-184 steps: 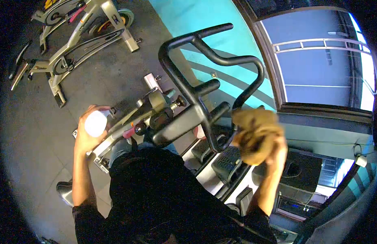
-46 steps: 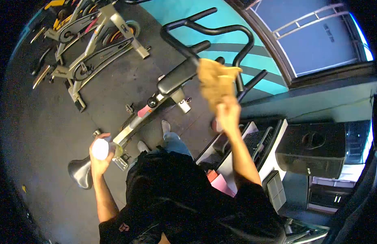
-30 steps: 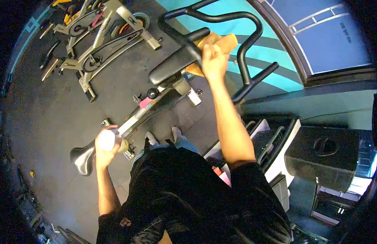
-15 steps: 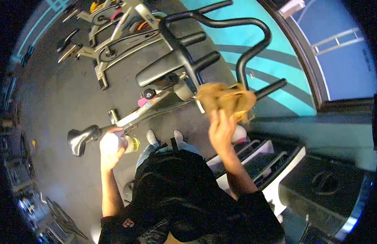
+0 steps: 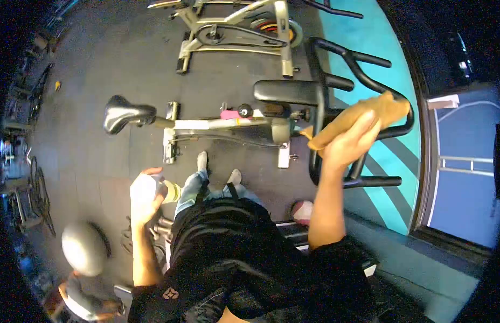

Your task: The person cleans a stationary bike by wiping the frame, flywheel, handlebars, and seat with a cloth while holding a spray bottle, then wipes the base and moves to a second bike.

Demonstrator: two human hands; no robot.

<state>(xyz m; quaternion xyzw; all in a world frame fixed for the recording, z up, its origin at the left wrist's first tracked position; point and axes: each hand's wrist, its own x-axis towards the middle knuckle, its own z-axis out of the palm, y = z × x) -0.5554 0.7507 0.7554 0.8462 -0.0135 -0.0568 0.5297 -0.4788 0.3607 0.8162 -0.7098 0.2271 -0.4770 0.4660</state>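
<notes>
My left hand (image 5: 144,198) is closed around a bottle (image 5: 172,192) with a pale yellow-green body; a bright white part shows inside the grip. My right hand (image 5: 347,144) presses on a tan cloth (image 5: 363,116), its fingers laid over the fabric. The cloth overlaps the black handlebars (image 5: 393,132) of an exercise bike and covers part of them. On the bike, the black saddle (image 5: 126,113) lies at the left, and a silver frame (image 5: 207,124) with a black knob (image 5: 244,111) runs across to the handlebars.
Another exercise bike (image 5: 234,43) stands beyond this one. A pink-and-white ball (image 5: 302,212) rests near my right elbow. At the lower left are a large pale exercise ball (image 5: 83,248) and another person (image 5: 83,301). A turquoise wall (image 5: 390,177) and a blue door (image 5: 465,188) border the right.
My view has turned, so the bike now lies level across it. My right hand has moved right and up with the cloth over the handlebars. The left hand still holds the bottle.
</notes>
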